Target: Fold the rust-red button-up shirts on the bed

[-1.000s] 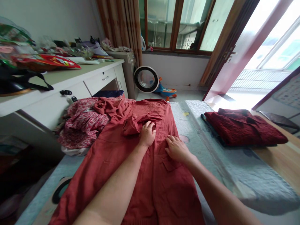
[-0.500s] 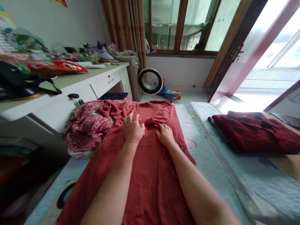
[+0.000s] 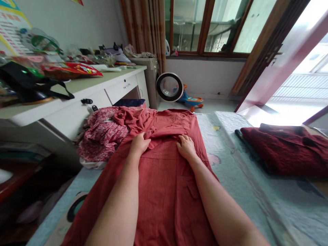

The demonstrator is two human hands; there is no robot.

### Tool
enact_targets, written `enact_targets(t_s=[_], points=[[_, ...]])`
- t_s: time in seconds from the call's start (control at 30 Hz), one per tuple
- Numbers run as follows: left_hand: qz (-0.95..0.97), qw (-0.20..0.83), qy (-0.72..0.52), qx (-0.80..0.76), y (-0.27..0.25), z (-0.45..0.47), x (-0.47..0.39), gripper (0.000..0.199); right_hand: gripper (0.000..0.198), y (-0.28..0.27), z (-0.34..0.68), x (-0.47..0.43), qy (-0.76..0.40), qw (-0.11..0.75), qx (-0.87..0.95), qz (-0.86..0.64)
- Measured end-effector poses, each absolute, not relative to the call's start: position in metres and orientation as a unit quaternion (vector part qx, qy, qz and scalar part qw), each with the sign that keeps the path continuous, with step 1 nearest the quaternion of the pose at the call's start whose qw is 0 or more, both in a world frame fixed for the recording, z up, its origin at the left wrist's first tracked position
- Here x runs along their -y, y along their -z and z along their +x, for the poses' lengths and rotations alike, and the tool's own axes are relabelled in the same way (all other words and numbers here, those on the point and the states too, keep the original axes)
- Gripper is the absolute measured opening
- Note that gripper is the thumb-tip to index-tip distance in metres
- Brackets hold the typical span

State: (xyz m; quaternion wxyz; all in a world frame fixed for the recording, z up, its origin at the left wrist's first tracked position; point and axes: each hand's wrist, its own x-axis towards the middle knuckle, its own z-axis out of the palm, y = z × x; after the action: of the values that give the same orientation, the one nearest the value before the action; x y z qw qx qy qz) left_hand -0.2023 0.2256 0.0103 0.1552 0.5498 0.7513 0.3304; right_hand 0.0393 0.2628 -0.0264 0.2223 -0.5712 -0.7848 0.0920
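Observation:
A rust-red garment (image 3: 159, 191) lies spread over the bed, with a seam across it and a pocket flap at its right. A raised crosswise fold runs between my two hands. My left hand (image 3: 139, 145) is closed on the cloth at the left end of this fold, its fingers partly hidden in the fabric. At the right end, my right hand (image 3: 186, 147) has its fingers bent over the fold and its thumb below, gripping the cloth. Beyond the hands the garment's far part is bunched and wrinkled on the left.
A crumpled pink floral cloth (image 3: 104, 136) sits left of the garment. Folded dark red clothes (image 3: 284, 148) lie at the right on the light blue bedspread (image 3: 228, 164). A cluttered white desk (image 3: 118, 87), an open washing-machine door (image 3: 169, 87) and a blue-orange toy (image 3: 192, 100) stand beyond.
My left hand has moved left and nearer, its spread fingers closing on the cloth. The fold between my hands is now straighter. The view has turned slightly left.

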Motion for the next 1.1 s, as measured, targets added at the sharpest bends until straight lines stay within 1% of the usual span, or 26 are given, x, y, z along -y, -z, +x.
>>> enact_targets(t_s=[0.1, 0.17, 0.3, 0.4, 0.53, 0.7, 0.8, 0.87, 0.9, 0.97, 1.1], points=[[0.507, 0.214, -0.485, -0.679, -0.012, -0.209, -0.228, 0.036, 0.043, 0.027, 0.040, -0.264, -0.102, 0.224, 0.781, -0.574], [0.470, 0.223, -0.568, -0.638, -0.014, -0.212, -0.229, 0.038, 0.043, 0.028, 0.040, -0.265, -0.107, 0.223, 0.779, -0.577], [0.387, 0.173, -0.712, -0.560, -0.022, -0.212, -0.230, 0.035, 0.044, 0.030, 0.039, -0.267, -0.114, 0.228, 0.772, -0.583], [0.330, 0.135, -0.777, -0.519, -0.025, -0.211, -0.230, 0.031, 0.045, 0.031, 0.039, -0.268, -0.121, 0.238, 0.767, -0.583], [0.278, 0.163, -0.780, -0.537, -0.024, -0.216, -0.230, 0.029, 0.049, 0.031, 0.040, -0.269, -0.135, 0.255, 0.761, -0.581], [0.244, 0.202, -0.731, -0.605, -0.021, -0.226, -0.228, 0.035, 0.046, 0.031, 0.041, -0.271, -0.146, 0.276, 0.754, -0.578], [0.274, 0.289, -0.701, -0.592, -0.020, -0.229, -0.226, 0.040, 0.040, 0.030, 0.041, -0.271, -0.151, 0.289, 0.749, -0.576], [0.282, 0.356, -0.684, -0.571, -0.020, -0.228, -0.225, 0.040, 0.037, 0.029, 0.041, -0.270, -0.151, 0.289, 0.749, -0.577], [0.278, 0.372, -0.685, -0.562, -0.020, -0.228, -0.225, 0.039, 0.036, 0.029, 0.041, -0.270, -0.149, 0.287, 0.750, -0.577], [0.268, 0.368, -0.705, -0.544, -0.024, -0.225, -0.224, 0.037, 0.034, 0.028, 0.041, -0.270, -0.144, 0.284, 0.752, -0.577], [0.294, 0.287, -0.757, -0.509, -0.039, -0.222, -0.222, 0.039, 0.031, 0.029, 0.041, -0.269, -0.138, 0.276, 0.756, -0.578]])
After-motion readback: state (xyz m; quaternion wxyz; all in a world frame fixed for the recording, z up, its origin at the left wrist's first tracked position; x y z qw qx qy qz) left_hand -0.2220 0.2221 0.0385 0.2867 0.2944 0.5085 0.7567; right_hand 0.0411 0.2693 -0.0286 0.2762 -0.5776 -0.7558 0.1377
